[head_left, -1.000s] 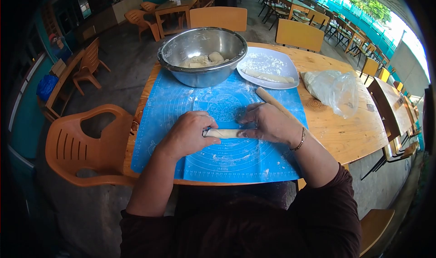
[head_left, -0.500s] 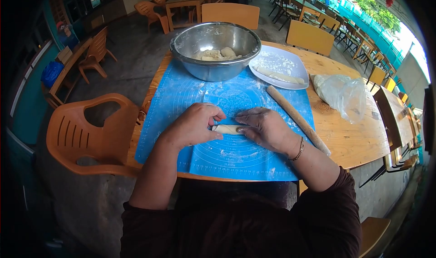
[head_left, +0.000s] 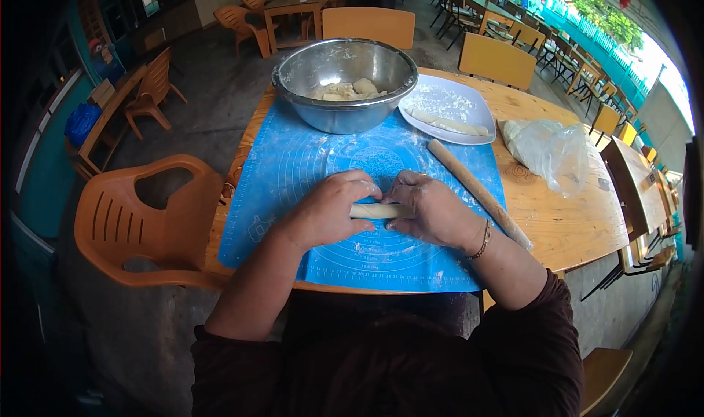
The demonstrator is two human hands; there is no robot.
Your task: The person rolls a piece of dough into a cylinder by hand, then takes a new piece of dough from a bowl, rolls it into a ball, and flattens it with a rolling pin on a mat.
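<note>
Dough roll [head_left: 378,211]: pale, slender, lying crosswise on a blue silicone mat [head_left: 293,167], with only its middle stretch showing between the two hands.
Left hand [head_left: 330,211]: fingers curled down over the roll's left end, thumb tucked on the near side, closed on it.
Right hand [head_left: 433,210]: fingers folded over the right end, likewise closed on it; a bracelet [head_left: 482,242] sits at the wrist.
Rolling pin [head_left: 477,191]: wooden, just right of the grip, lying slantwise across the mat's right edge onto the wooden table [head_left: 565,219].
Steel bowl [head_left: 345,116]: beyond the grip, at the mat's far edge, holding dough pieces [head_left: 345,90].
White plate [head_left: 455,94]: beyond and right of the grip, beside the bowl, floured, bearing a finished roll [head_left: 449,123].
Plastic bag [head_left: 550,149]: well right of the grip, past the pin, on bare wood.
Orange chair [head_left: 139,226]: left of the grip, off the table's edge.
</note>
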